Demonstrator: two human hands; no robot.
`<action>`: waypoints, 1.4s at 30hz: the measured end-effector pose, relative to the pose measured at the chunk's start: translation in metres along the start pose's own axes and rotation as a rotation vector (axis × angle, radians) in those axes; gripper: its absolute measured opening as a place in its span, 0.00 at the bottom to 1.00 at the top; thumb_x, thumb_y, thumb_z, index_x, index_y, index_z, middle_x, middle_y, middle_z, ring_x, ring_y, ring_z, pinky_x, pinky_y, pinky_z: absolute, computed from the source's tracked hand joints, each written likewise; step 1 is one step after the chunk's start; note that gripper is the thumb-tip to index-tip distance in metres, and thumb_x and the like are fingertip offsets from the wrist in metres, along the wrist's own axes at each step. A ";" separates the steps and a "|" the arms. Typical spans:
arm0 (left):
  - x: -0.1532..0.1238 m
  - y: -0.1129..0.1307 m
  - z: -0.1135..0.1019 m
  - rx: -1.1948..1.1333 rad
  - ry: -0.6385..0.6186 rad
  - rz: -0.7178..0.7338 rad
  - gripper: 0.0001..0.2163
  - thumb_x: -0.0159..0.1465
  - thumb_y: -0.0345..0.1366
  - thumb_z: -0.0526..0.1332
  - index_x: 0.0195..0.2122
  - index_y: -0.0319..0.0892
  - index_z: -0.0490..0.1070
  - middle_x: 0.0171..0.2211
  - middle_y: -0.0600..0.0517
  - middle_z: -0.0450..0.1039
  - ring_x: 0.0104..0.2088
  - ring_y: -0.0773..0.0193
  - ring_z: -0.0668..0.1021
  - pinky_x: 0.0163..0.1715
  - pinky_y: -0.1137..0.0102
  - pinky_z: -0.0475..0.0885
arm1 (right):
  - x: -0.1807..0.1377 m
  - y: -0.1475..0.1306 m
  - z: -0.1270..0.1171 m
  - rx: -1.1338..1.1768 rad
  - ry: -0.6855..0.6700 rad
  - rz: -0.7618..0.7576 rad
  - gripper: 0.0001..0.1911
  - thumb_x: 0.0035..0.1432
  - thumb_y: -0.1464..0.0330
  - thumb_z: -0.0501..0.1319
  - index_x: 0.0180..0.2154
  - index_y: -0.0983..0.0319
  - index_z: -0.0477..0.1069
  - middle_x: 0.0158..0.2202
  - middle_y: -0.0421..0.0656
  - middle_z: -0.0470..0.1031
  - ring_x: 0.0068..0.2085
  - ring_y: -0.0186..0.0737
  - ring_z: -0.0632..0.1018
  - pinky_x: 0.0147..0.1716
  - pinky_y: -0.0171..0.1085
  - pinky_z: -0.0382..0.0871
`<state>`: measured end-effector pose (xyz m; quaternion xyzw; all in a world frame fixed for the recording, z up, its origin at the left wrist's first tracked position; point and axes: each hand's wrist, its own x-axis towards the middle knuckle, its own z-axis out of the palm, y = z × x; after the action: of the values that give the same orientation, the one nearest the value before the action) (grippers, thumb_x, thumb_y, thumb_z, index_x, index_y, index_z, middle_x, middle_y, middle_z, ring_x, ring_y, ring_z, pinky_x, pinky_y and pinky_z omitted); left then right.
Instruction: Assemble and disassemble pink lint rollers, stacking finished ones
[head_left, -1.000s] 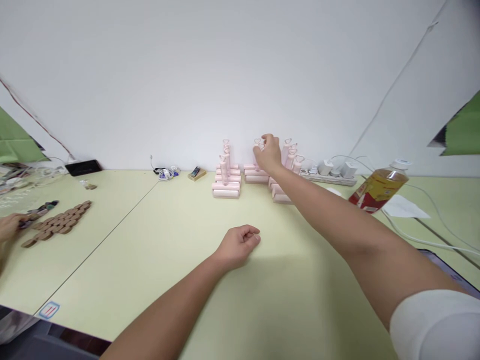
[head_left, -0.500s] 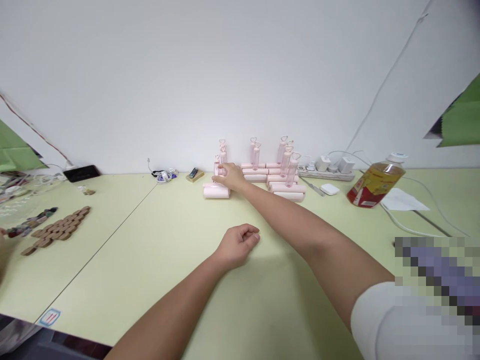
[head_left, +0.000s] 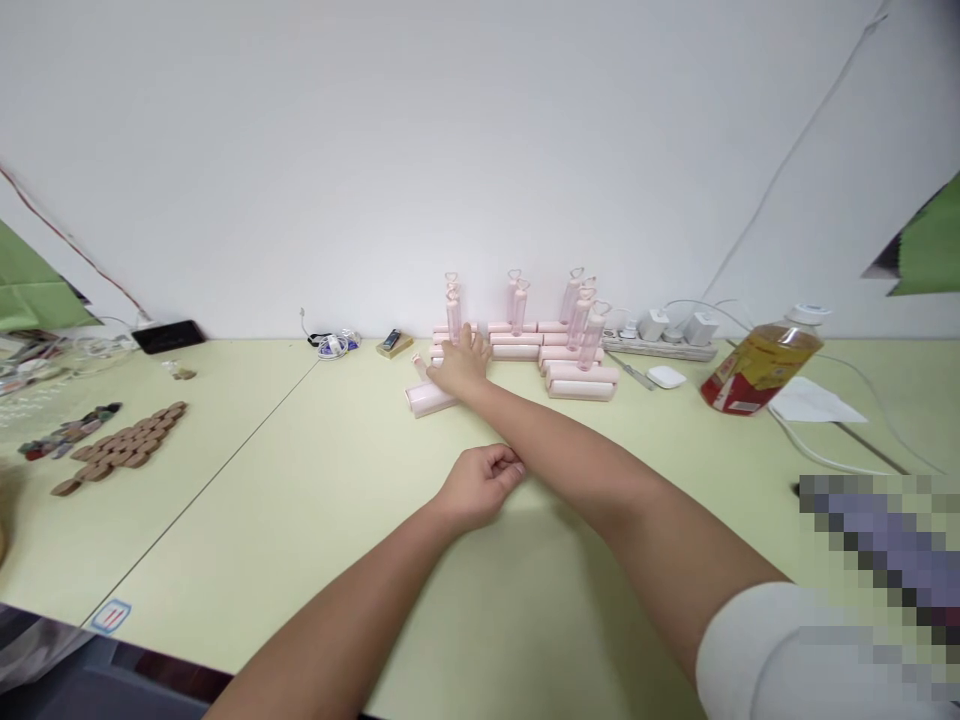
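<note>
My right hand reaches to the left group of pink lint rollers, fingers spread and pointing toward the wall. It touches or covers part of the front-left lint roller, whose short handle leans left beside my thumb. Behind my fingers another lint roller stands with its heart-topped handle up; its head is partly hidden. My left hand rests on the table nearer to me, loosely closed, with nothing visible in it. Its fingertips lie close to my right forearm.
More lint rollers stand in rows to the right. Beyond them are a power strip, a white square case and a drink bottle. Wooden pieces, a phone and a coiled cable lie left.
The front-left lint roller has turned, and its handle, upright before, now leans left. My right hand has spread its fingers and shifted from that handle. My left hand stays in place.
</note>
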<state>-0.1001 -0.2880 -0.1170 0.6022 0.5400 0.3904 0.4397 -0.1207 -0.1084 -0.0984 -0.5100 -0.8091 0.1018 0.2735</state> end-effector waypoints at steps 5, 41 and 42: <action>0.000 0.000 0.000 -0.001 -0.008 0.033 0.08 0.62 0.38 0.58 0.31 0.39 0.71 0.30 0.53 0.72 0.31 0.66 0.71 0.33 0.71 0.65 | -0.026 0.005 -0.008 0.007 0.111 -0.099 0.31 0.63 0.51 0.52 0.59 0.64 0.65 0.71 0.58 0.40 0.69 0.68 0.45 0.62 0.64 0.36; 0.147 0.002 -0.134 1.008 0.290 -0.041 0.31 0.52 0.42 0.66 0.57 0.38 0.64 0.59 0.35 0.62 0.57 0.40 0.69 0.54 0.57 0.64 | -0.160 0.192 -0.141 0.156 -0.035 -0.107 0.19 0.67 0.63 0.49 0.52 0.62 0.69 0.50 0.52 0.73 0.52 0.49 0.74 0.53 0.48 0.65; 0.144 -0.001 -0.135 1.010 0.284 -0.034 0.31 0.52 0.40 0.65 0.58 0.38 0.64 0.57 0.36 0.63 0.55 0.43 0.71 0.54 0.59 0.65 | -0.160 0.200 -0.144 0.147 -0.008 -0.086 0.19 0.67 0.63 0.49 0.53 0.62 0.69 0.51 0.53 0.73 0.52 0.50 0.74 0.54 0.48 0.65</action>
<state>-0.2116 -0.1305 -0.0770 0.6715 0.7249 0.1519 0.0231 0.1648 -0.1740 -0.1223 -0.4530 -0.8217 0.1511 0.3111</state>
